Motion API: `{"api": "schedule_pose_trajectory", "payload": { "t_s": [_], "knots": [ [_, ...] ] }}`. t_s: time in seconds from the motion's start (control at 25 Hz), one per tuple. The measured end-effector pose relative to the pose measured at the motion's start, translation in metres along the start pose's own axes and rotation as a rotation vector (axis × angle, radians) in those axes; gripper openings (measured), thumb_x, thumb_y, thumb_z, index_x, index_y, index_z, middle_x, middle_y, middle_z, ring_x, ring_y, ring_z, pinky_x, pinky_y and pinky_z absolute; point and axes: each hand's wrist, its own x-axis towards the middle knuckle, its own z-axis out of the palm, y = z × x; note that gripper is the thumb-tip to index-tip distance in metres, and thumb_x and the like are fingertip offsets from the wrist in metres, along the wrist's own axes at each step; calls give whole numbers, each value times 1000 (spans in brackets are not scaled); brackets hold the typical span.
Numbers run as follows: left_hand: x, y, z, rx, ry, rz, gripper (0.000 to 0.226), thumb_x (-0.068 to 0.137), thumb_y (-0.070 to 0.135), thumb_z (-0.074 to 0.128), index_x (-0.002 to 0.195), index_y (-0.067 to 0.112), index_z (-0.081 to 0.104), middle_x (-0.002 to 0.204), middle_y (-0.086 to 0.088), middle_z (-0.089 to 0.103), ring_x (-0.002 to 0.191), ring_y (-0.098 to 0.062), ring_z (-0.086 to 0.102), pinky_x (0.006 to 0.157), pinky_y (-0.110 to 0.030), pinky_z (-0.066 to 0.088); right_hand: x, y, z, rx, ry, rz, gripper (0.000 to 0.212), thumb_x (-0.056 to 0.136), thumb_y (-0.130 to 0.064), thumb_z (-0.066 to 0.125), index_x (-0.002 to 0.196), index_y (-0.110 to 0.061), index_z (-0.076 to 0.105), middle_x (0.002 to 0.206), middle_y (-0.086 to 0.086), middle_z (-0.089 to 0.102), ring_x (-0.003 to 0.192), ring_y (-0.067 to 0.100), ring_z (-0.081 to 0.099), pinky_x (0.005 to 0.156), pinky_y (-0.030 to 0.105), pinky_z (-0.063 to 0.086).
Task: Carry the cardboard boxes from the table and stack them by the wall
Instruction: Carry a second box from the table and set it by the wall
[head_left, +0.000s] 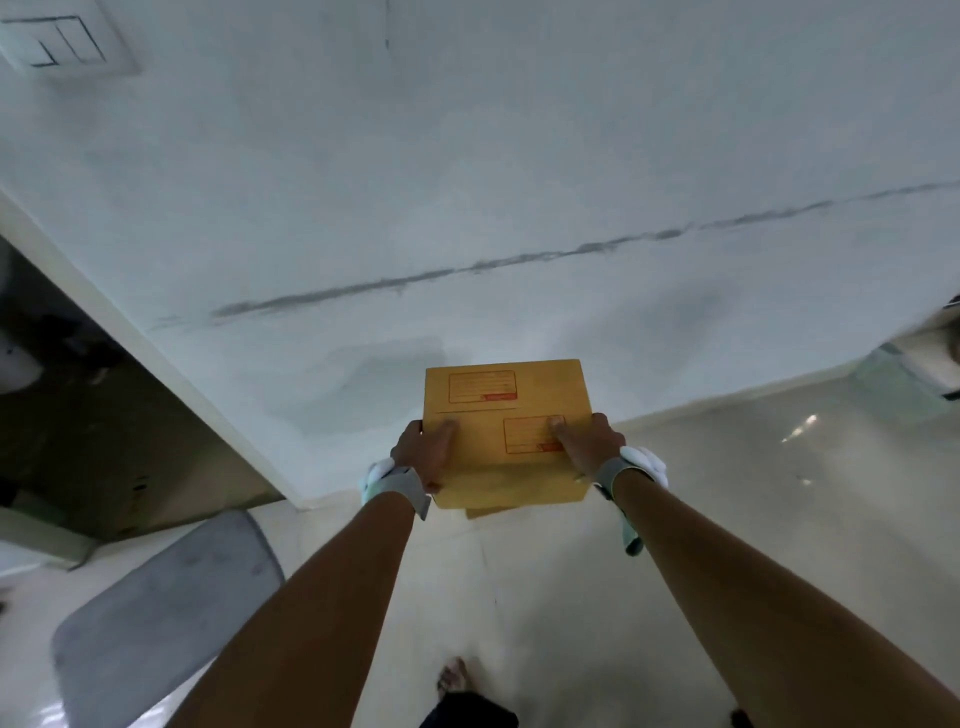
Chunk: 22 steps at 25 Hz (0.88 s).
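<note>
A tan cardboard box (498, 410) with red printed address panels on its top is held out in front of me, close to the white wall (467, 182). My left hand (423, 452) grips its left side and my right hand (587, 447) grips its right side, thumbs resting on the top face. Under the held box, the edge of another cardboard box (485, 512) shows near the floor at the foot of the wall. Both wrists wear grey and white bands.
A grey mat (161, 618) lies on the glossy floor at lower left. An open doorway (78, 415) into a dark room is at left. A light switch plate (62, 44) is high on the wall. A pale object (924, 364) sits at far right.
</note>
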Motion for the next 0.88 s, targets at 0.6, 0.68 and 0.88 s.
{"api": "schedule_pose_trajectory", "payload": {
  "t_s": [0.6,0.68,0.88],
  "knots": [
    [196,14,41,-39,8,-157,51,82,54,61,128,32,57,119,-5,65,101,-32,63,69,-49,63,191,-43,69,-144,-179,16,58,82,-62,56,121,-19,62,110,8,71,94,33,66,85,36,52],
    [215,10,53,-52,2,-165,51,83,52,60,129,32,56,117,-3,64,100,-31,62,71,-48,63,215,-38,77,-173,-211,13,57,83,-61,55,122,-20,62,111,7,71,89,29,62,79,34,46],
    [290,-23,108,-65,39,-229,55,85,54,61,136,34,52,120,-3,62,102,-31,61,73,-48,63,303,-9,118,-192,-288,-1,45,91,-51,57,124,-20,58,112,5,68,92,29,62,83,32,48]
  ]
}}
